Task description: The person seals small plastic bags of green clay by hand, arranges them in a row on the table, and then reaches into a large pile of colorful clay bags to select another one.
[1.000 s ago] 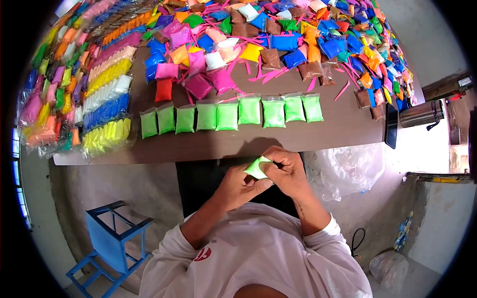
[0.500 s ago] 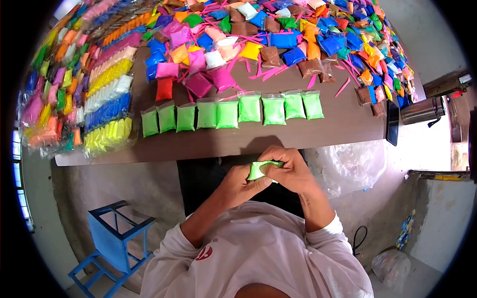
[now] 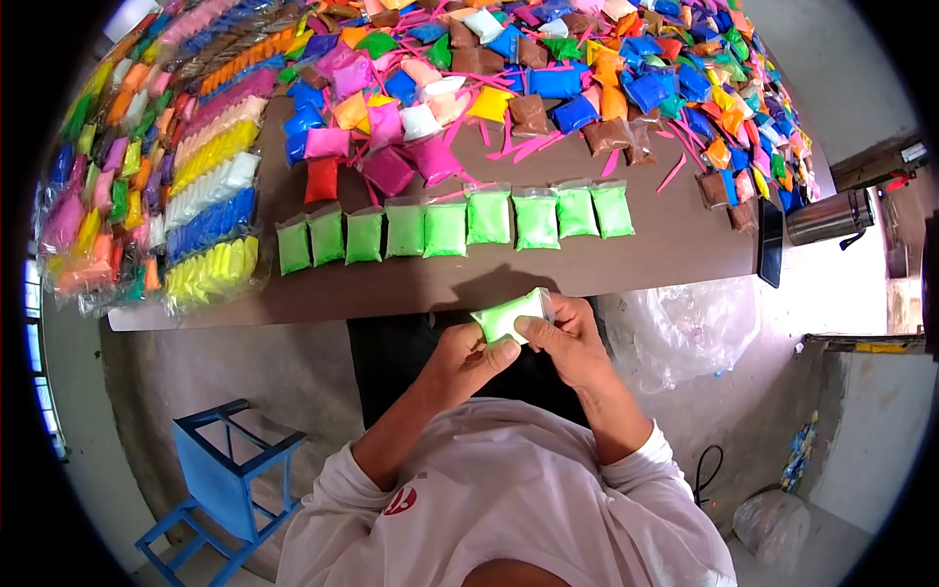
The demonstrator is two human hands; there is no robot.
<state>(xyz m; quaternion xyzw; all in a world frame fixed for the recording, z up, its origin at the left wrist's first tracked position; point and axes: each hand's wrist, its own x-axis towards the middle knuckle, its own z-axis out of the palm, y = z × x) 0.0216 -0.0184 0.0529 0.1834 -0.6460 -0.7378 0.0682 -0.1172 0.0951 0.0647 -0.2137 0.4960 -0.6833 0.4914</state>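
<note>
Between my two hands, just in front of the table's near edge, is a small clear packet of light green clay-like material point(image 3: 510, 315). My left hand point(image 3: 464, 359) pinches its lower left corner with the thumb on top. My right hand point(image 3: 572, 340) grips the right end, its thumb pressed on the packet's face. Beyond my hands, a row of several similar green packets point(image 3: 445, 230) lies side by side on the brown table point(image 3: 381, 286).
Mixed coloured packets and pink plastic sticks point(image 3: 671, 173) are heaped at the back. Sorted packets in rows point(image 3: 212, 220) fill the left. A phone point(image 3: 771, 245) and a steel mug point(image 3: 827, 217) are at the right edge. A blue stool point(image 3: 217, 468) stands on the floor, left; clear plastic point(image 3: 685, 333) hangs right.
The green packet was folded and mostly covered by my fingers; now it is flattened out with its face showing. My hands have shifted slightly, and the packet is tilted up to the right.
</note>
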